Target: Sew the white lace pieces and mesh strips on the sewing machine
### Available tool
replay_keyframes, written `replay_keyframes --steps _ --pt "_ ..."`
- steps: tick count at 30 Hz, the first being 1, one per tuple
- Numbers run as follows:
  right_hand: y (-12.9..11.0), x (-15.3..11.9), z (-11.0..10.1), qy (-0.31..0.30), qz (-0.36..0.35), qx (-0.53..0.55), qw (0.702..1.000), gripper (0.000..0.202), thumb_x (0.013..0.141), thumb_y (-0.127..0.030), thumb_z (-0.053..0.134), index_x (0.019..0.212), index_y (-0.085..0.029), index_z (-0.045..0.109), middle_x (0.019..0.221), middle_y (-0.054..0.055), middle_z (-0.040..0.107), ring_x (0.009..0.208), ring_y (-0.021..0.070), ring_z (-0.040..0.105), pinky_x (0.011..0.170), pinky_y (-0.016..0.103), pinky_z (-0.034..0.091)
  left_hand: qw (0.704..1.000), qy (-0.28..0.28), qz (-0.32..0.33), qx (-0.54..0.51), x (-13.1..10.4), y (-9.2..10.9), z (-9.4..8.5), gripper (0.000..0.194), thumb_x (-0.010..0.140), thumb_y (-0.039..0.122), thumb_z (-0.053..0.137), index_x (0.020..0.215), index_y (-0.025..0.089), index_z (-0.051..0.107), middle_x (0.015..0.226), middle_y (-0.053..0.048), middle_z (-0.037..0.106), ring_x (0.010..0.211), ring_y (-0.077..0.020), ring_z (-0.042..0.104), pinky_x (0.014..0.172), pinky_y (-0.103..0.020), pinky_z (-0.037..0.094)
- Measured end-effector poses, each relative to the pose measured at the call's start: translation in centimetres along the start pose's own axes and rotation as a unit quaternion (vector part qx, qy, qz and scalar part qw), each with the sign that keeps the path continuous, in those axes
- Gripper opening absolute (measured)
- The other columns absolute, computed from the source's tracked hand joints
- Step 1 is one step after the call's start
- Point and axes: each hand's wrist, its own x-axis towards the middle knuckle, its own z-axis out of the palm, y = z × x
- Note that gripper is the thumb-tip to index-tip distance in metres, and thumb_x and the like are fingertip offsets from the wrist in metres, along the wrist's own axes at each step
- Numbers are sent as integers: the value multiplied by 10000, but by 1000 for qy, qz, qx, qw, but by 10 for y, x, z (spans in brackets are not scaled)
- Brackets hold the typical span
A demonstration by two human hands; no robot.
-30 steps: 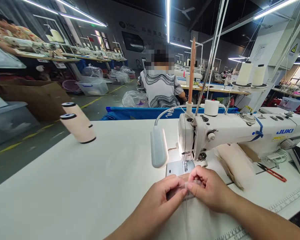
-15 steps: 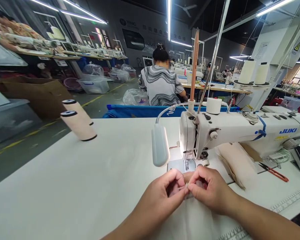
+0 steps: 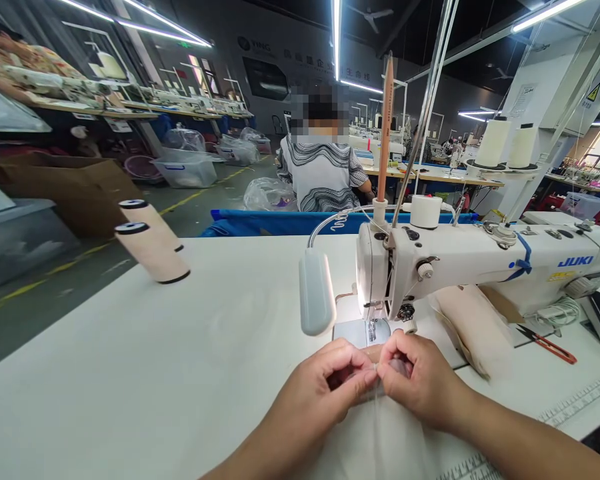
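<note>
Two bare hands meet tip to tip over the work, the left hand point(image 3: 325, 380) and the right hand point(image 3: 420, 380) each pinching sheer pale fabric point(image 3: 397, 440) between thumb and forefinger, the remaining fingers curled under and partly hidden. The cloth hangs from that pinch toward six o'clock, over the white tabletop point(image 3: 205, 373). A ruler scale point(image 3: 473, 465) lies at four o'clock from the hands, below the right forearm. Just beyond the fingertips, at twelve, is the presser foot point(image 3: 373, 328) of a white JUKI sewing machine point(image 3: 480, 257), whose arm runs off toward two. A small work lamp point(image 3: 316, 293) hangs between ten and eleven; a cream fabric bundle point(image 3: 475, 327) lies between two and three, with red-handled thread snips point(image 3: 550, 345) farther out at three. Two peach thread cones stand at ten, near the table's edge. Farther off, at eleven, a co-worker point(image 3: 325, 177) in a wavy-patterned top sits facing away.
</note>
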Motion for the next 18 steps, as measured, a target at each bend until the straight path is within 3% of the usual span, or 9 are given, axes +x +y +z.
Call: replay_keyframes --steps 4,7,11,14,16,18 --pt "6 -1 4 22 -76 -52 996 80 916 -243 490 839 -242 467 805 -9 541 788 191 528 701 291 384 995 22 42 86 3 6 1 385 923 516 509 684 228 597 830 -35 634 782 -215 595 629 -309 455" --pt "9 2 6 6 -49 -72 996 108 923 -218 493 854 -253 417 741 -37 496 698 175 487 662 282 358 979 48 84 181 9 0 5 363 946 435 431 660 232 525 764 -32 647 766 -228 599 667 -346 465" --pt "9 9 7 -6 -20 -103 995 142 896 -152 527 909 -254 429 703 -60 490 635 168 466 638 279 345 939 83 142 300 15 -10 10 280 945 341 443 702 224 516 740 -24 631 690 -219 573 650 -357 437" --pt "9 12 8 -2 -23 -157 987 150 888 -121 526 934 -250 466 719 -45 526 638 179 467 632 288 331 903 147 225 337 15 -12 10 159 927 241 487 776 219 532 748 -5 614 653 -197 555 622 -327 403" --pt "9 13 9 5 -25 -193 981 159 874 -106 531 938 -246 490 751 -25 562 660 190 478 629 294 325 873 167 288 357 14 -12 9 197 952 153 469 791 218 561 753 0 617 658 -192 553 628 -325 388" --pt "11 13 11 13 -28 -222 975 162 875 -97 535 953 -238 517 790 -6 600 677 197 490 632 299 329 848 153 341 377 13 -12 8 291 973 70 435 783 220 596 762 1 643 686 -195 568 653 -336 389"
